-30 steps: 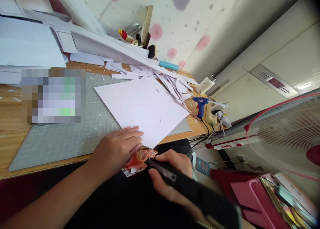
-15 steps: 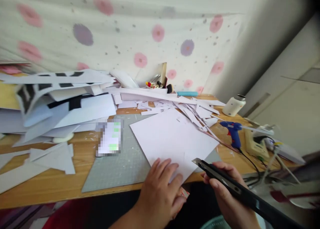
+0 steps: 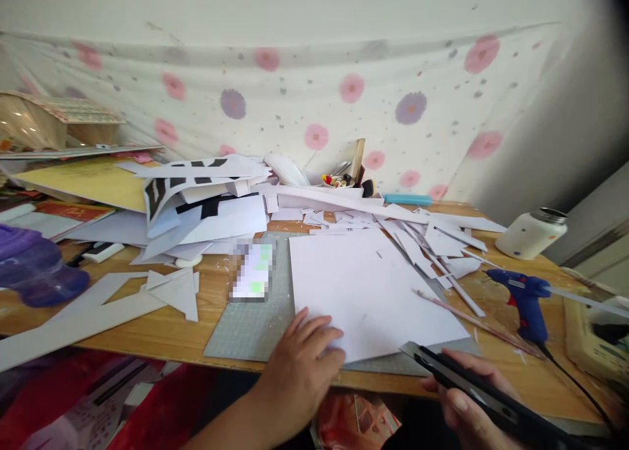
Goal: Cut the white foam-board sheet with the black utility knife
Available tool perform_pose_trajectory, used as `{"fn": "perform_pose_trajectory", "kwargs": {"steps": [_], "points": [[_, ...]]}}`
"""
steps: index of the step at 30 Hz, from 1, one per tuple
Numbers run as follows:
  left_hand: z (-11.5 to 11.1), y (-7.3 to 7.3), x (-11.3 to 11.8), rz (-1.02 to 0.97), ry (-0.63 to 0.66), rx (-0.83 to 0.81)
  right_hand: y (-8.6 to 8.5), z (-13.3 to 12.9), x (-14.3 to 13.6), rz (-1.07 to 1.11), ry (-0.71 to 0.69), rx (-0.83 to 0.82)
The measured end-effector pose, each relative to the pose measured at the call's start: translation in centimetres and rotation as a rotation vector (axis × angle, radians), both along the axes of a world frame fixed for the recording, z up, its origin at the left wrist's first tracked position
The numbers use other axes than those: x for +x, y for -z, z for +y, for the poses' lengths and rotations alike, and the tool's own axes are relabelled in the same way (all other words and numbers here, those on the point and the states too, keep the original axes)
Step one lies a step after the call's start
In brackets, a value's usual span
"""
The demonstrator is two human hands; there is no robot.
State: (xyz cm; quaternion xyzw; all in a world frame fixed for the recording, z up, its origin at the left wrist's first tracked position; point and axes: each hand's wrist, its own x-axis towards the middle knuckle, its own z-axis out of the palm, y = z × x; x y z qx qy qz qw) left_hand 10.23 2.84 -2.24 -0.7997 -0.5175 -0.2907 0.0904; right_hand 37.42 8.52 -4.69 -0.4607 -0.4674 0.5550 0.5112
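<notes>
Paper sheet (image 3: 368,293) lies pinned under your flat, open left hand (image 3: 304,365); your right hand (image 3: 472,404) grips the utility knife (image 3: 472,388), blade poised beside its corner; next, align the cut.

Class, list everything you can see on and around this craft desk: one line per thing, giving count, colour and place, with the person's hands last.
white sheet: one, white, on the cutting mat, centre.
cutting mat: one, grey-green, gridded, at the desk's front edge.
utility knife: one, black, front right, tip near the sheet's corner.
glue gun: one, blue, right, corded.
bottle: one, white, lying at far right.
paper offcuts: many, white, behind and right of the sheet.
triangular pieces: several, white, left of the mat.
paper pile: one heap, white and black, back left.
desk: one, wooden.
left hand: flat on the sheet's near edge.
right hand: gripping the utility knife.
</notes>
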Motion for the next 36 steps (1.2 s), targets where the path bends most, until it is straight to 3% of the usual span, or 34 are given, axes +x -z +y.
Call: {"fn": "perform_pose_trajectory", "kwargs": {"steps": [5,9,12,17,20,27,36], "points": [[-1.4,0.2,-3.7,0.017,-0.107,0.019,-1.6,0.2,-3.0,0.041,-0.036,0.106],[-2.6,1.1,-4.9,0.055,-0.094,0.01,-2.7,0.9,-4.9,0.141,-0.194,0.094],[-3.1,1.4,-5.2,0.101,-0.076,-0.013,-3.3,1.6,-6.1,0.11,-0.224,0.08],[-3.1,1.6,-5.4,0.233,-0.03,-0.047,-4.2,2.5,-9.4,0.096,-0.088,0.001],[-3.0,1.8,-5.4,0.243,-0.03,-0.055,-4.5,2.6,-11.5,0.106,-0.157,-0.061],[-2.8,1.8,-5.1,0.198,-0.037,-0.02,-5.3,1.7,-14.9,-0.159,-0.346,-0.078],[-2.7,2.0,-5.0,0.132,-0.048,0.0,-5.5,1.4,-15.8,-0.243,-0.396,-0.083]]}}
